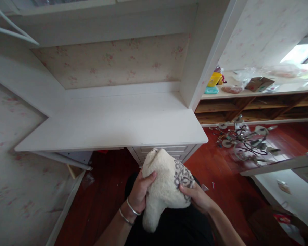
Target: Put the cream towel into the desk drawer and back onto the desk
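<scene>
A cream, fluffy towel (163, 181) with a grey scroll pattern on its right part is bunched up in front of my body. My left hand (141, 191) grips its left side, the thumb lying on top. On the patterned side my right hand (196, 196) holds it, thumb on top and fingers hidden beneath. A loose end of the cloth hangs down beside my left wrist, which wears two silver bangles. Just beyond the towel is the front edge of a white desk (123, 123), with drawers (166, 150) under its right part.
A chandelier (248, 140) lies on the red wooden floor at the right, with small litter about it. Behind it, a low shelf unit (226, 106) bears a cardboard box (259, 84), a yellow container (214, 79) and plastic bags. White cables (15, 32) hang at the upper left.
</scene>
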`<state>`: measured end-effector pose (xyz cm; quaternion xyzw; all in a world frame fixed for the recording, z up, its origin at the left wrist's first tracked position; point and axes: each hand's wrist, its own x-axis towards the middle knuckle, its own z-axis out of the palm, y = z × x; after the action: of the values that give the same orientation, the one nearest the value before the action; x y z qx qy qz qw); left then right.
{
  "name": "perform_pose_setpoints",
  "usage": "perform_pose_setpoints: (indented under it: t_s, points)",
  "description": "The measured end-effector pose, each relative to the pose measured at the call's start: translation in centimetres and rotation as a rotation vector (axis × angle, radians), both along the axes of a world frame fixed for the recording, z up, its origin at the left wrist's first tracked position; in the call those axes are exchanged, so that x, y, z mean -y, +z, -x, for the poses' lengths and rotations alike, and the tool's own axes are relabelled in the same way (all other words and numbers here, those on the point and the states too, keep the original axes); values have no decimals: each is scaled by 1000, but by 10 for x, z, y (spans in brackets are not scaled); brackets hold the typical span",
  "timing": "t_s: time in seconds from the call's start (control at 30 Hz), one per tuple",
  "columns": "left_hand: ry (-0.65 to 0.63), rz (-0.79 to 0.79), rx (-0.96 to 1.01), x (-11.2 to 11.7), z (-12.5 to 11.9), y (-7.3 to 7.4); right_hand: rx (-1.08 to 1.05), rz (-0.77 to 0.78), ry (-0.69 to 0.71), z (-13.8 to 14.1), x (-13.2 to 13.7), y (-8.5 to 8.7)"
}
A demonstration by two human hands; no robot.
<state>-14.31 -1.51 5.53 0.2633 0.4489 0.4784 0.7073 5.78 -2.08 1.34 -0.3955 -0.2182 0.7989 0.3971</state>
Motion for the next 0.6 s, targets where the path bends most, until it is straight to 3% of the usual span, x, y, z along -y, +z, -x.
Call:
perform_pose_setpoints:
  t_s: [0.1,0.2,0.27,0.33,0.47,0.6]
  points:
    - [4,3,25,1,7,-3,70,-58,-33,0,-1,9]
    - [-71,113,87,3,13,-8,234,-176,-76,-4,-1,16]
    - [-157,172,135,4,16,-11,314,-245,-53,-8,-1,21]
    - [-165,145,121,5,18,-12,314,-272,-6,-13,0,24]
    - [-7,-45,-178,3,20,-9,153,-216,55,-19,4,21]
    - [-64,-186,-404,1,23,-5,119,-164,-141,-14,6,17]
